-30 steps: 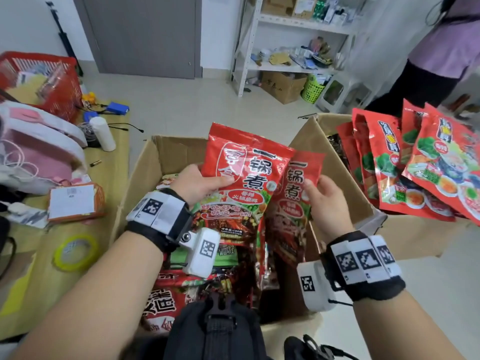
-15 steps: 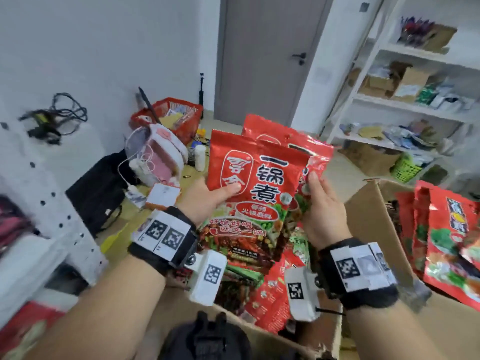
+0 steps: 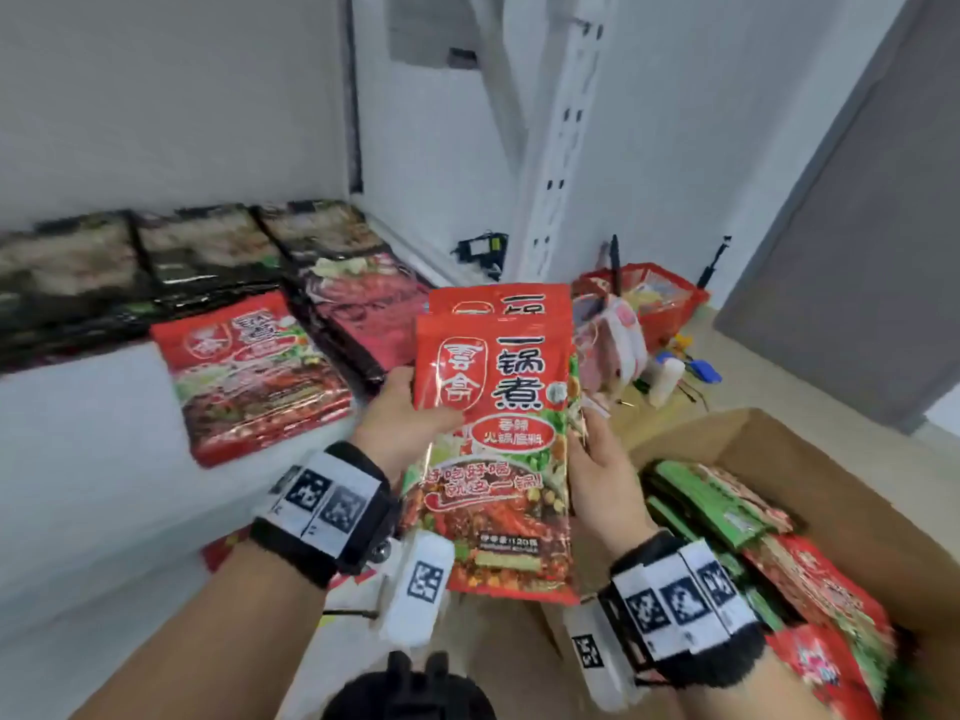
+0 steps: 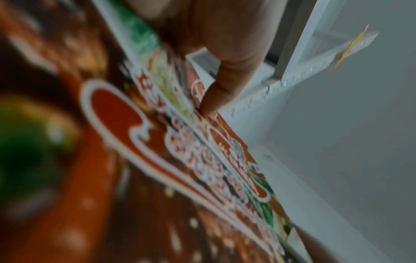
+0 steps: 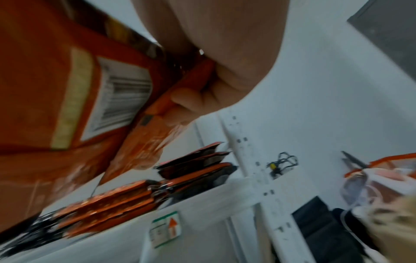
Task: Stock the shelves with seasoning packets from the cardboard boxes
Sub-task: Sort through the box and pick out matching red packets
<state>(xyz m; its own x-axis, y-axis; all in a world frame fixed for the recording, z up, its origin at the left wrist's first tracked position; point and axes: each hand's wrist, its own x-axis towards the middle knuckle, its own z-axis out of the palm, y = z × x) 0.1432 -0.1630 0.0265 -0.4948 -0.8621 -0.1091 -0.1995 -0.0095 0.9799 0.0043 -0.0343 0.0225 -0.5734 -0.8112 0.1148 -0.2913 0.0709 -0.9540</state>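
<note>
I hold a bundle of red seasoning packets [image 3: 498, 439] upright between both hands, above the gap between shelf and box. My left hand [image 3: 405, 423] grips the bundle's left edge, thumb across the front packet [image 4: 202, 160]. My right hand [image 3: 597, 459] grips the right edge, its fingers curled round the packets' backs [image 5: 67, 99]. The open cardboard box [image 3: 810, 459] at lower right holds more red and green packets [image 3: 727, 517]. On the white shelf [image 3: 78, 459] to the left lies a stack of the same red packets [image 3: 249, 371], also seen edge-on as a stack [image 5: 108, 201] in the right wrist view.
Rows of dark packets [image 3: 156, 262] and a maroon stack [image 3: 363, 314] fill the shelf's back. A white perforated upright [image 3: 561, 148] rises behind the bundle. A red basket [image 3: 654, 298], a pink-and-white object [image 3: 613, 345] and small items sit on the floor beyond.
My view has swung left from the box and doorway to the white shelf. Both hands carried the bundle along, out of the box and up beside the shelf, keeping the same grip.
</note>
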